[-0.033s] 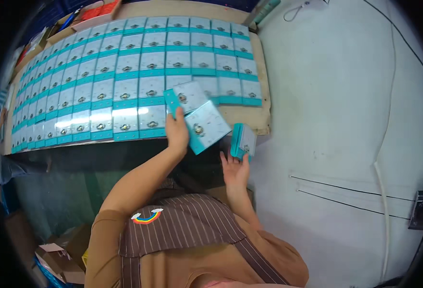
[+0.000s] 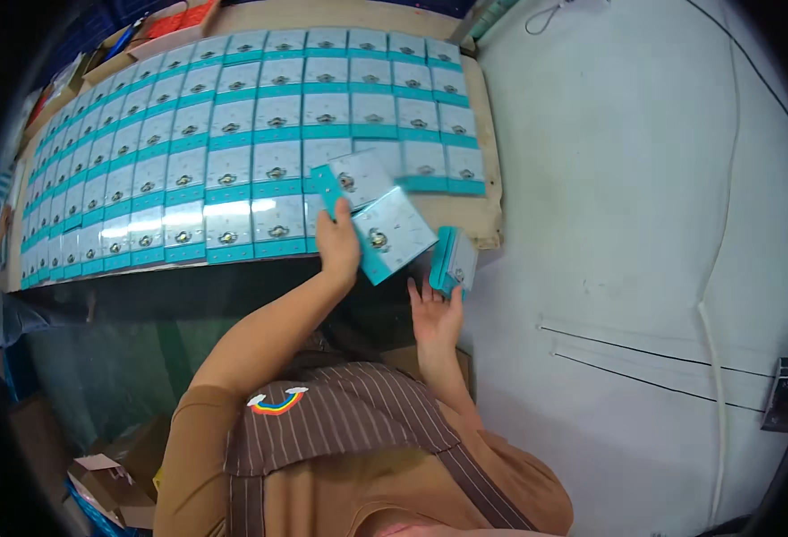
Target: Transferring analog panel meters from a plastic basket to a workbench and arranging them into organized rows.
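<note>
Two flat teal-and-silver packs [image 2: 396,231], each with a small metallic piece showing through its clear front, are fanned out in my left hand [image 2: 337,242]. Its fingers close round their teal edges, above the near right part of the table. Further right, my right hand [image 2: 436,313] is palm up, with thumb and fingers closed on a small bundle of the same packs [image 2: 454,259], tilted and seen nearly edge-on. How many are in that bundle I cannot tell. Rows of matching packs [image 2: 227,166] lie close together across the table, partly hidden behind the left hand's packs.
The tan table [image 2: 488,210] has its right edge beside a pale wall [image 2: 609,197]. Boxes with red items [image 2: 179,20] stand at the far left. An opened cardboard box [image 2: 112,492] sits low at the left, and cables run along the wall.
My left hand and its two packs have shifted slightly right. The right hand's bundle has turned a little more edge-on. Both hands keep their holds.
</note>
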The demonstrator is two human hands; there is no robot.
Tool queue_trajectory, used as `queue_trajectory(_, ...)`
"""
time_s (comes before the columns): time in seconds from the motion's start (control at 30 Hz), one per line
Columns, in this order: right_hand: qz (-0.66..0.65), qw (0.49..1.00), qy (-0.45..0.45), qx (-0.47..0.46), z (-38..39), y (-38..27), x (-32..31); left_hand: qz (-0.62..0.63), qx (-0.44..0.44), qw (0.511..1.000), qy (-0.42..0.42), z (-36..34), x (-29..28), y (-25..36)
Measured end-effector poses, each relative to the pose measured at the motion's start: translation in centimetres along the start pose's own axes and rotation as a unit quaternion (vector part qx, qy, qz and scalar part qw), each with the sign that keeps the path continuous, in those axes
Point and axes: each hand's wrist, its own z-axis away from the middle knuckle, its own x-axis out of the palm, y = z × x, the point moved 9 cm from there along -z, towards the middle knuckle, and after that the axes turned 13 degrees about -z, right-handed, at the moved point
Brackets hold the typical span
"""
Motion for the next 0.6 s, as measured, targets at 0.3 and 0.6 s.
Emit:
queue_trajectory(0.3, 0.029, 0.977, 0.054, -0.206, -7.0, -3.3, 0.3, 0.1, -0.039, 0.994, -0.024, 6.9, 8.5, -2.9)
queue_trajectory(0.6, 0.336, 0.859, 0.108, -0.371, -12.9, -7.4, 2.4, 0.23, -0.299, 0.894, -0.242, 10.9, 12.7, -7.8)
